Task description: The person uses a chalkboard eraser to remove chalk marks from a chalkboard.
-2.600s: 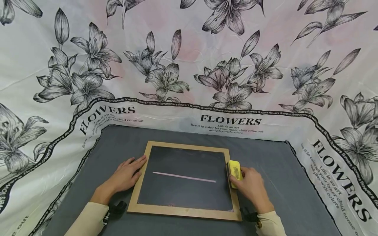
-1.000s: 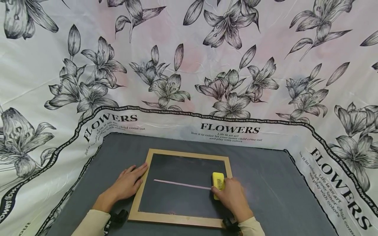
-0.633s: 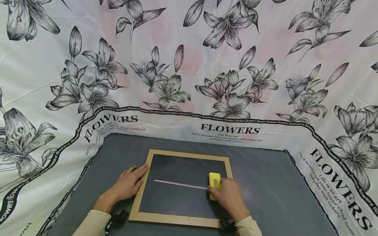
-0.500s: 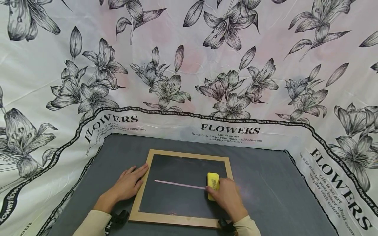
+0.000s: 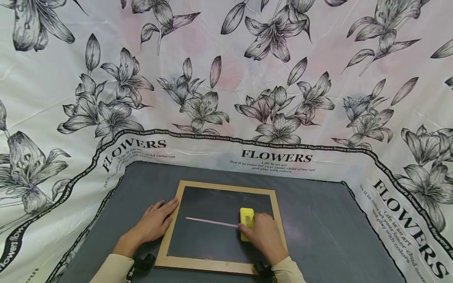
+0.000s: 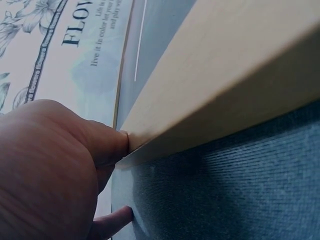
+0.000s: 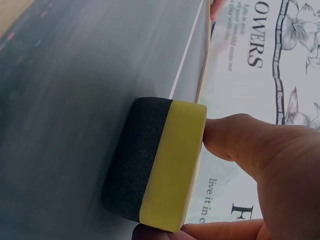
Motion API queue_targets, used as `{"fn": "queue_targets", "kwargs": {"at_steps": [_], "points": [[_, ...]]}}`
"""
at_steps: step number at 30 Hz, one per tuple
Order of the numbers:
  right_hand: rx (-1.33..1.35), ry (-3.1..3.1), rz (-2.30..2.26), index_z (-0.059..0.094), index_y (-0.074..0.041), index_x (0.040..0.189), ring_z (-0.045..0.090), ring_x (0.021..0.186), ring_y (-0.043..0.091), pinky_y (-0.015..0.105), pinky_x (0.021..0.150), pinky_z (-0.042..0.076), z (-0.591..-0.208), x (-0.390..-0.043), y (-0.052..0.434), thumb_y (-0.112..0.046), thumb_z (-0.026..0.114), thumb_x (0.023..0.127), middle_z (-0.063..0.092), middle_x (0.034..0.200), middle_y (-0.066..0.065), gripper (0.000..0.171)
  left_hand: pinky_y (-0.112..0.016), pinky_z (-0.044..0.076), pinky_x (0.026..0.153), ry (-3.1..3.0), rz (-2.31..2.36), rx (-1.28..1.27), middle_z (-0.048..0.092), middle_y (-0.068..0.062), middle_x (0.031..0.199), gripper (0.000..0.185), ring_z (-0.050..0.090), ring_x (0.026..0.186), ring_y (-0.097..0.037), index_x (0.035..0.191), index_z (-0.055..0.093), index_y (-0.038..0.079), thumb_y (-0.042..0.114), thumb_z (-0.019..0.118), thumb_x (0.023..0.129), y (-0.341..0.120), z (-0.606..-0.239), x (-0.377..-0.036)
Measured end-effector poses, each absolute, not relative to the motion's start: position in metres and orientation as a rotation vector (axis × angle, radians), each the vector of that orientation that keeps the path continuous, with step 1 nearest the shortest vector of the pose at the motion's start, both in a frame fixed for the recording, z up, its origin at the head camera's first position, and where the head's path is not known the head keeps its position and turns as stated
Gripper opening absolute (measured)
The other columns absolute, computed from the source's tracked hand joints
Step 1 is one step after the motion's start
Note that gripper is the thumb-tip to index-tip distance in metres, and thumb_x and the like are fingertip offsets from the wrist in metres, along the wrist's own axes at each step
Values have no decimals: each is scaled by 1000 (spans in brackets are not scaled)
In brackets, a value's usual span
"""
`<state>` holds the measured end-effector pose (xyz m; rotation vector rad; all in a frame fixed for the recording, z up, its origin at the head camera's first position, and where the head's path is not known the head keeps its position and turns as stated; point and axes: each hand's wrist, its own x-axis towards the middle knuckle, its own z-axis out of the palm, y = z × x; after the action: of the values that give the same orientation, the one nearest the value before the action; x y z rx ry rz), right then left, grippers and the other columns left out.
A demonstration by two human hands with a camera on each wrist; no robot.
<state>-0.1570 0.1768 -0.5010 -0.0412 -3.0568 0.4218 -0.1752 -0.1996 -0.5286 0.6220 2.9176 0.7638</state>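
A small chalkboard [image 5: 205,243] in a pale wooden frame [image 5: 226,186] lies on the grey tabletop. Across its middle runs a pink chalk line [image 5: 212,222], whose right end meets a yellow eraser [image 5: 246,224]. My right hand [image 5: 265,234] grips that eraser between thumb and fingers. In the right wrist view the eraser's dark felt side [image 7: 137,160] lies against the board. My left hand [image 5: 152,222] rests with fairly straight fingers at the frame's left edge; the left wrist view shows fingertips [image 6: 120,142] touching the wood.
Grey cloth [image 5: 329,224] covers the table around the board. White fabric with printed lilies [image 5: 279,125] hangs behind and along both sides. Dark wrist-worn cameras sit at both cuffs, the right one [image 5: 263,269] overlapping the frame's lower edge in the head view.
My right hand has moved the eraser left from the frame's right side onto the board, along the chalk line. The line's right part is gone. My left hand stays at the frame.
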Motion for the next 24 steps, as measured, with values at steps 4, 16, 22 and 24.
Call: {"fn": "queue_targets", "kwargs": {"at_steps": [4,16,22,24], "points": [[-46,-3068,428,73,-3,89,53,67,18,35,61,47,-500,-158,169,-55,87,86,57,73,3,54,-85,27,119,2909,772,615,42,-12,176,58,36,156,-60,167,48,9,14,61,112,-199,-529,-174],[-4,-3043,476,68,-7,81,51,61,17,32,55,45,-502,-161,151,-56,88,86,55,69,1,53,-85,27,118,2930,774,615,43,-12,175,57,37,156,-60,166,48,8,13,61,111,-199,-528,-174],[3,-3034,511,69,-7,85,52,61,17,31,54,45,-504,-161,141,-55,88,86,55,70,1,52,-85,27,118,2928,783,620,43,-13,175,57,38,155,-60,166,48,7,13,61,111,-199,-528,-173],[11,-3028,515,69,-6,85,52,61,17,31,54,46,-504,-161,139,-55,88,86,55,69,2,52,-85,27,118,2928,786,622,43,-13,175,57,38,155,-60,166,48,7,13,61,111,-199,-528,-172]]}}
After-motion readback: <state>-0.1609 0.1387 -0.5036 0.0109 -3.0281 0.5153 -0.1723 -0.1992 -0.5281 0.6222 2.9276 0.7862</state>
